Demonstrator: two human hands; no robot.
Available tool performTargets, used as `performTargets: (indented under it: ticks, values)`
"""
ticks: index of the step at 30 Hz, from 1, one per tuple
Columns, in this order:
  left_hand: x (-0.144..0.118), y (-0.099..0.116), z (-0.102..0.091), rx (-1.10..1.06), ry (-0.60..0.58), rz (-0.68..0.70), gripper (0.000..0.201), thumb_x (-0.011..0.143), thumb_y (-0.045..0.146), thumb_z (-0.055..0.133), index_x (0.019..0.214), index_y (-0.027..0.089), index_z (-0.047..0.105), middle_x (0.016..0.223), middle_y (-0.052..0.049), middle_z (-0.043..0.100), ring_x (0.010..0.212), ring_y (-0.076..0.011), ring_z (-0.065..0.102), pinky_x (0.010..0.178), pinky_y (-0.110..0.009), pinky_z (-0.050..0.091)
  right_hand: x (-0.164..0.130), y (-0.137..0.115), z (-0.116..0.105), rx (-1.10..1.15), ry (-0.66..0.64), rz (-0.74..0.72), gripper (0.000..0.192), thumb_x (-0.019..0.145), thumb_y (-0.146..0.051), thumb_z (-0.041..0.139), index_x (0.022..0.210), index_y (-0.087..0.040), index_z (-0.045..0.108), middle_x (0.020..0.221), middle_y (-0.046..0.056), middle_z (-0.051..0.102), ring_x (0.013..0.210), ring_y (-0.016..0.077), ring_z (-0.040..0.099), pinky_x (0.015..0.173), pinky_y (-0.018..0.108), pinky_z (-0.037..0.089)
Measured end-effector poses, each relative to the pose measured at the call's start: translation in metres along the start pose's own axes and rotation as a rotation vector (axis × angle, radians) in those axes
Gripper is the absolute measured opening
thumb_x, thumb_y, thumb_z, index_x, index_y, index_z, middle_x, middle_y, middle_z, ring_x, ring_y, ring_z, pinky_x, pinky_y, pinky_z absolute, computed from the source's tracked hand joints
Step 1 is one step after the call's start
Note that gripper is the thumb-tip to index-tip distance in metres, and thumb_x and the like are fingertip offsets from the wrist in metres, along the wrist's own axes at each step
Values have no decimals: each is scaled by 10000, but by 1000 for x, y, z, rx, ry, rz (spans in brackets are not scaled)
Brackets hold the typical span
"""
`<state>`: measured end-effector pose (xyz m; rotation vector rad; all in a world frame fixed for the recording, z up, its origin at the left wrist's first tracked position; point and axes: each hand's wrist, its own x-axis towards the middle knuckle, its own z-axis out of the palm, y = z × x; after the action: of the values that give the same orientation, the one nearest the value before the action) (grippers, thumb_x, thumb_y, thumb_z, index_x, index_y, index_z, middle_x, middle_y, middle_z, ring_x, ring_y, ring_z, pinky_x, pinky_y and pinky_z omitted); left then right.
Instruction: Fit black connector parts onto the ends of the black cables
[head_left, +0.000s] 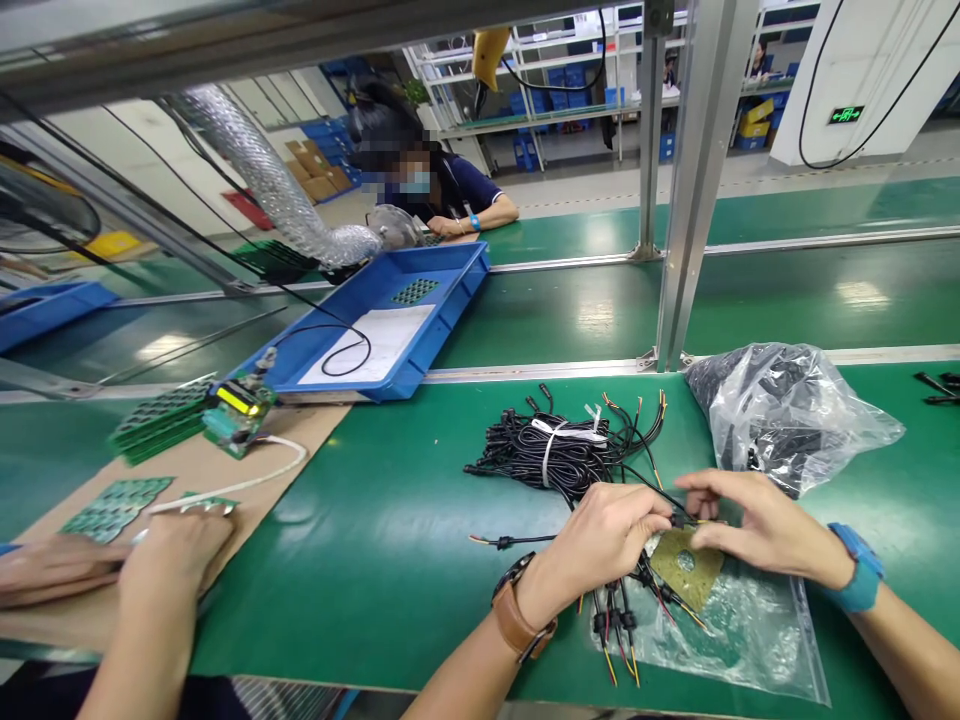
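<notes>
My left hand (619, 535) is closed in a pinch on a black cable (660, 490) with a black fitting near its bare coloured wire ends. Facing it, my right hand (765, 525) curves around the wire end, thumb and fingers apart. Beneath both hands lies a yellowish flat piece with a round hole (701, 578) on a clear plastic bag (750, 640). Several cable ends with black fittings (615, 620) rest by the bag's left side. Another cable end (510, 541) sticks out left of my left hand. Behind is a tied bundle of black cables (547, 450).
A plastic bag of black parts (787, 410) stands at back right. Metal posts (686, 190) rise behind the bench. At left, a co-worker's hands (176, 545) work beside green circuit boards (116, 505). A blue tray (457, 310) sits farther back, with another masked person (457, 195) beyond.
</notes>
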<state>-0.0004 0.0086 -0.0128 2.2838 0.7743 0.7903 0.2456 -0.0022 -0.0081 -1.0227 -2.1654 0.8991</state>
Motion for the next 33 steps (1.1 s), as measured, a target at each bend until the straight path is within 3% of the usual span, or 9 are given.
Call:
performTargets:
  ticks: [4,6,10,12,15,20,25,28,33]
  values:
    - [-2,4,-16,88,-210,130,302,944,188,536,648,186,594,576,1,588,542,-134,543,591,-279,416,-6,12,-37,-243,98,163,299,1016,-411,547,858,-210,703,736,17,705,639,173,645,630,294,505]
    - [-2,3,-13,198,-176,127,363,954,181,507,593,187,547,540,3,530,518,-134,504,571,-285,399,-10,23,-45,-478,130,248,349,1031,-364,491,770,-205,660,712,27,671,631,190,627,614,313,467]
    - [4,-4,9,403,-8,78,232,1015,145,435,929,147,651,846,-76,669,833,-202,611,761,-322,488,-15,43,-40,-765,88,281,220,991,-246,489,836,-194,637,879,68,664,767,217,657,651,314,453]
    - [7,-6,20,488,-34,45,179,1005,114,457,1048,138,629,957,-95,670,962,-233,596,835,-359,487,-15,46,-35,-836,66,291,182,990,-245,494,868,-195,620,897,65,646,768,215,654,626,309,436]
    - [9,-8,29,585,-127,5,111,989,111,513,1028,155,608,963,-77,647,957,-240,570,830,-381,463,-13,44,-29,-925,68,375,137,994,-207,483,929,-189,603,912,63,636,724,207,653,577,310,399]
    - [8,-10,32,643,-146,8,99,996,137,522,925,166,585,908,-60,596,907,-236,533,807,-382,420,-8,36,-25,-978,77,506,86,989,-222,539,930,-191,593,906,52,622,698,201,670,551,300,361]
    - [5,-6,25,517,-119,131,181,996,115,431,986,156,607,885,-63,586,861,-216,534,812,-370,421,-8,36,-27,-945,76,481,147,990,-212,531,845,-202,556,876,40,610,719,202,664,576,305,369]
    - [3,-2,17,454,-157,158,205,980,115,414,1031,157,608,859,-49,590,746,-187,530,680,-330,411,-8,37,-28,-904,74,449,148,984,-178,518,840,-207,519,877,43,624,749,208,662,613,308,385]
    - [1,-1,10,444,-244,147,167,981,140,448,883,178,578,787,-14,577,678,-160,533,611,-311,395,-9,38,-28,-876,67,458,63,966,-155,520,921,-200,519,857,51,629,724,220,641,605,315,372]
